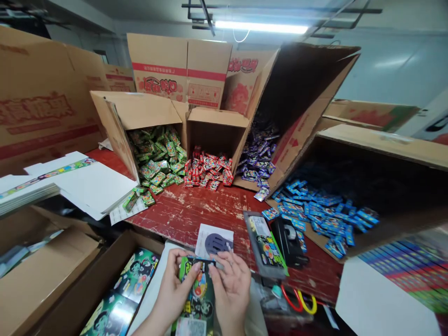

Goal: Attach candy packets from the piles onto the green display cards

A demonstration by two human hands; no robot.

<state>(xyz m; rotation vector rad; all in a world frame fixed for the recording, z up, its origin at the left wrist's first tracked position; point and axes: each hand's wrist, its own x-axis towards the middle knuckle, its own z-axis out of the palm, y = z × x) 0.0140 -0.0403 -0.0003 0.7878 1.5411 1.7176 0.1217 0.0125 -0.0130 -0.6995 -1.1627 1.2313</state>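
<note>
A black and green printed packet (200,305) with cartoon figures and a pale label near its bottom is between my hands, tilted up toward me. My left hand (175,284) grips its left side, thumb on the front and fingers behind. On the upper right edge, my right hand (233,287) pinches it with thumb and bent fingers. Just beyond my hands, a white paper with a dark round print (214,240) lies on the worn red table (196,210). A similar packet (266,245) rests to the right, against a black tape dispenser (290,240).
Tipped cardboard boxes spill small green packs (159,156), red packs (207,169), purple packs (258,154) and blue packs (322,212). Flat white cartons (94,184) lie left. A lower-left open box (115,252) holds printed green boxes (138,275). Red-and-yellow-handled scissors (308,303) sit at right.
</note>
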